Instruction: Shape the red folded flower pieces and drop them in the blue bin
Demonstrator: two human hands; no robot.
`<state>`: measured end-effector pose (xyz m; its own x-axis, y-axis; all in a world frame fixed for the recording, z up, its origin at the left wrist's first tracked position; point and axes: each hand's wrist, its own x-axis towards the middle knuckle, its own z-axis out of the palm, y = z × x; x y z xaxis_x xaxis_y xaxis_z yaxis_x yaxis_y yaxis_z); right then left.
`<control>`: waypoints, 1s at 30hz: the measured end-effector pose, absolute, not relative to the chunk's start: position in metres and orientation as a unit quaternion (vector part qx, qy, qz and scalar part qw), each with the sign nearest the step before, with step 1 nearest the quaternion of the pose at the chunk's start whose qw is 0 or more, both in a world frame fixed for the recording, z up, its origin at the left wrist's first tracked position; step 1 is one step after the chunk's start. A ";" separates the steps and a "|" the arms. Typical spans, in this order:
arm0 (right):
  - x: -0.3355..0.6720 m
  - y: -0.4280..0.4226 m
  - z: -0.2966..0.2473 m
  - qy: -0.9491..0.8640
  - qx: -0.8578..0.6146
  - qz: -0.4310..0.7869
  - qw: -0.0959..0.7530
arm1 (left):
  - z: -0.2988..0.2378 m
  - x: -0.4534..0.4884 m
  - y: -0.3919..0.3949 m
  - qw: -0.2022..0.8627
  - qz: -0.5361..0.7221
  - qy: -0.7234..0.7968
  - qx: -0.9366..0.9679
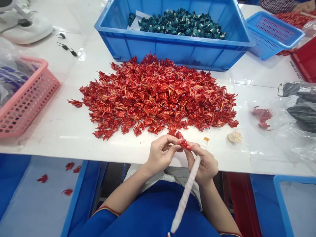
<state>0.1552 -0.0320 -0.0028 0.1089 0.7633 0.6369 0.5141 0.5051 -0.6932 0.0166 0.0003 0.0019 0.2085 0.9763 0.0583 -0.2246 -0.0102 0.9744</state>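
Observation:
Close to the table's front edge, my left hand (165, 150) pinches a small red artificial flower (184, 144) with pointed petals. My right hand (204, 164) is closed around a flat brush (189, 187) with a long white-wrapped handle, its pale bristle end pointing away from me. The thumb and index finger of this same hand also touch the flower from the right. Just beyond both hands spreads a large heap of similar red flowers (158, 95). Fingers cover part of the flower being held.
Behind the heap stands a blue bin (168, 47) of dark green curled pieces. A pink basket (27, 98) is at left; a beige lump (234, 137) and plastic bags (293, 131) lie right. Several red flowers sit in a lower-left blue bin (76, 197).

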 end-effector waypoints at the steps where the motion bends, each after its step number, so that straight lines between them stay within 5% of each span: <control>1: 0.155 -0.032 -0.003 -0.661 -0.480 0.101 0.568 | 0.002 0.017 0.000 0.587 0.508 0.373 0.507; 8: 0.158 -0.034 -0.005 -0.668 -0.487 0.097 0.555 | 0.006 0.016 -0.001 0.543 0.504 0.396 0.543; 20: 0.150 -0.031 0.003 -0.562 -0.504 0.286 0.590 | 0.003 0.012 0.001 0.317 0.523 0.411 0.676; 30: 0.148 -0.034 -0.002 -0.519 -0.522 0.361 0.573 | 0.005 0.014 0.000 0.294 0.522 0.419 0.683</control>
